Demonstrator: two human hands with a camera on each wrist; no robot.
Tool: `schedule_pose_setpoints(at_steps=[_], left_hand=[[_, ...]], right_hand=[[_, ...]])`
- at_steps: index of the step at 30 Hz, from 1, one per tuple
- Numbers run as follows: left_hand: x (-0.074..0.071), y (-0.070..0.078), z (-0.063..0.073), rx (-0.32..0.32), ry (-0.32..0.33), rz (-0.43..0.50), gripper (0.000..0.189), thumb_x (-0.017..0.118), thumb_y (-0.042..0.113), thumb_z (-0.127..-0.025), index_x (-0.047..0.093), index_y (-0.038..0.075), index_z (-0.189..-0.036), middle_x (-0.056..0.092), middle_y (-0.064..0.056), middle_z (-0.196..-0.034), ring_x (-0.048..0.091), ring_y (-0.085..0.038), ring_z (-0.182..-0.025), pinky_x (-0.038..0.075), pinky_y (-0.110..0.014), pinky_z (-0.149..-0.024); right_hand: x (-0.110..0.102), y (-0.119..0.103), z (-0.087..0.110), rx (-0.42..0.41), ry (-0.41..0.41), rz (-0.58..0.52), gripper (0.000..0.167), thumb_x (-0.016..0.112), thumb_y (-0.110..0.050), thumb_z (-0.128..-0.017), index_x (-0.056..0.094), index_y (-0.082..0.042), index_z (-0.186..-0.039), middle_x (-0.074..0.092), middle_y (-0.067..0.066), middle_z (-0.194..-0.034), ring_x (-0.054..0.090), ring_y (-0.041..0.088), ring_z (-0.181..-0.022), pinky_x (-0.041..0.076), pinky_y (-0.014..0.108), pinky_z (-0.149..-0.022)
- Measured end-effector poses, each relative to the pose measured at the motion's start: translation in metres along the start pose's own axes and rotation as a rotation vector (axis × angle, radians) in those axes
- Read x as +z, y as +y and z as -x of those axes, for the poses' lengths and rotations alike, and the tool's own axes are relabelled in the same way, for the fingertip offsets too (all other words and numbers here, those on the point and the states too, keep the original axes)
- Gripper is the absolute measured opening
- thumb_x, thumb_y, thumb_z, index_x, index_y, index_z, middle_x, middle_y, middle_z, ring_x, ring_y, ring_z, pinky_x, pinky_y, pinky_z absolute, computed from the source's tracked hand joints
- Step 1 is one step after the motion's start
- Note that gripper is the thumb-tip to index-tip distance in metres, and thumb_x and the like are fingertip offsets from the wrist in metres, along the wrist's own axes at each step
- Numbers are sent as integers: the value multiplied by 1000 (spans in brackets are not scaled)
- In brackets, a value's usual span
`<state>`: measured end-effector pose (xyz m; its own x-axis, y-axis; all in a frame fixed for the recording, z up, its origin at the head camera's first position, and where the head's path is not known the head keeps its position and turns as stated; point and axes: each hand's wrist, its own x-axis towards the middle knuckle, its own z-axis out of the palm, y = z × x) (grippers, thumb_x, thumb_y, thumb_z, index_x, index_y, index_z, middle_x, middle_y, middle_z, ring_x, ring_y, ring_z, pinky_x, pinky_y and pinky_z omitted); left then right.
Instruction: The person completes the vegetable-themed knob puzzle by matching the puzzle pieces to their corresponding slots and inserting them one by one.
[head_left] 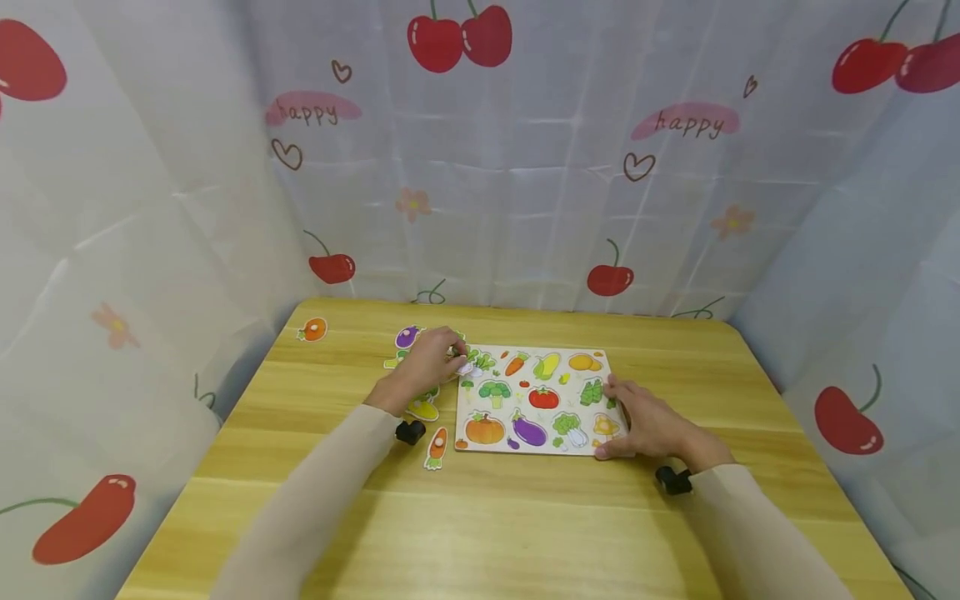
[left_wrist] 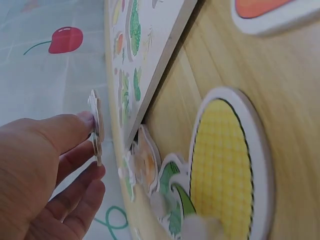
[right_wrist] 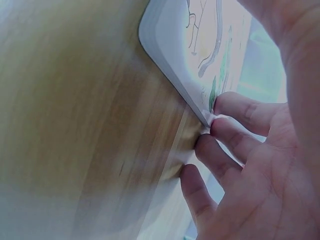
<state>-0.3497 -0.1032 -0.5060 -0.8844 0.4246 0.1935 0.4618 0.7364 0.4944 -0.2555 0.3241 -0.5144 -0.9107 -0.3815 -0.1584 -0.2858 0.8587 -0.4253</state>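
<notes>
My left hand pinches a small flat puzzle piece by thumb and fingers at the upper left corner of a white vegetable puzzle board. In the left wrist view that piece shows almost edge-on, upright, its printed face mostly hidden. My right hand rests at the board's right side, thumb by the near right corner. Seen from the right wrist, its slightly bent fingers touch the board's edge. Pictures on the board include a tomato, a pumpkin and an eggplant.
Left of the board lie loose knobbed pieces: an eggplant, a corn piece and a carrot, with others partly under my left hand. An orange piece lies at the table's far left corner. A cherry-print curtain hangs behind the table.
</notes>
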Motion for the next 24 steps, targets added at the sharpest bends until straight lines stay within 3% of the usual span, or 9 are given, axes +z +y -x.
schedule_pose_setpoints(at_steps=[7, 15, 24], left_hand=[[15, 3, -13, -16, -58, -20, 8, 76, 12, -114, 82, 6, -115, 78, -11, -126, 70, -23, -105, 65, -40, -100], [21, 8, -20, -43, -104, -39, 9, 77, 12, -114, 82, 7, -117, 79, -10, -124, 67, -22, -104, 63, -41, -103], [23, 10, -26, -5, -117, -60, 6, 77, 11, -114, 80, 7, -115, 80, -10, -122, 71, -24, -108, 64, -42, -105]], right_hand=[[1, -3, 4, 9, 0, -5, 128, 104, -62, -81, 46, 7, -173, 31, 34, -188, 38, 61, -168, 37, 79, -135], [0, -4, 2, -3, 6, -2, 127, 103, -62, -82, 46, 7, -172, 31, 34, -187, 39, 60, -168, 37, 77, -135], [-1, -5, 0, 9, -1, 1, 127, 103, -62, -82, 46, 7, -172, 31, 33, -188, 39, 59, -168, 38, 77, -135]])
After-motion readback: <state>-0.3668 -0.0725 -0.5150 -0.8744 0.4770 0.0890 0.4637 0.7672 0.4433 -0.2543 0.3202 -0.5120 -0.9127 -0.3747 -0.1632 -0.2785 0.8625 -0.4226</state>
